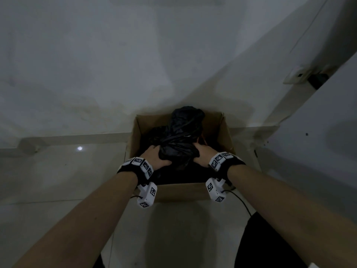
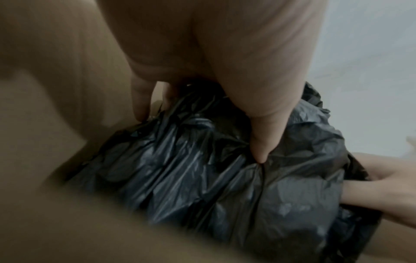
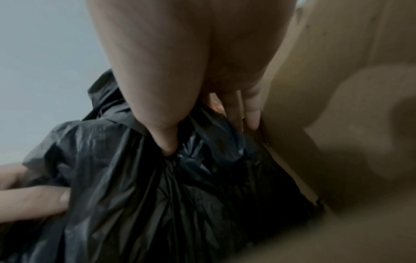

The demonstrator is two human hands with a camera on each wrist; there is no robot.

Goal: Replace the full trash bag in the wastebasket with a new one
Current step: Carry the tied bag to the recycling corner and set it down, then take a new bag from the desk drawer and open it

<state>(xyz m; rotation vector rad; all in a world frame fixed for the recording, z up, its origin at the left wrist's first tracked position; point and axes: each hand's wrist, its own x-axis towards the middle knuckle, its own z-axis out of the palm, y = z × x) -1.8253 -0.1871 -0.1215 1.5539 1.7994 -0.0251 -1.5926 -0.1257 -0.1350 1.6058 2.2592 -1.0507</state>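
Observation:
A brown cardboard box (image 1: 227,132) on the floor serves as the wastebasket. Inside it stands a full black trash bag (image 1: 181,136), its gathered top rising above the far rim. My left hand (image 1: 157,158) grips the bag's left side, thumb pressed into the plastic (image 2: 258,151) and fingers down beside the box wall. My right hand (image 1: 201,152) grips the right side, thumb dug into the folds (image 3: 165,146), fingers between the bag (image 3: 135,195) and the cardboard wall (image 3: 349,124). The bag (image 2: 202,178) is crumpled and glossy.
The box stands against a pale wall (image 1: 116,64) on a light tiled floor (image 1: 58,180). A white wall plate with a dark plug (image 1: 303,75) sits up at the right. My dark trouser leg (image 1: 270,244) is at the bottom right.

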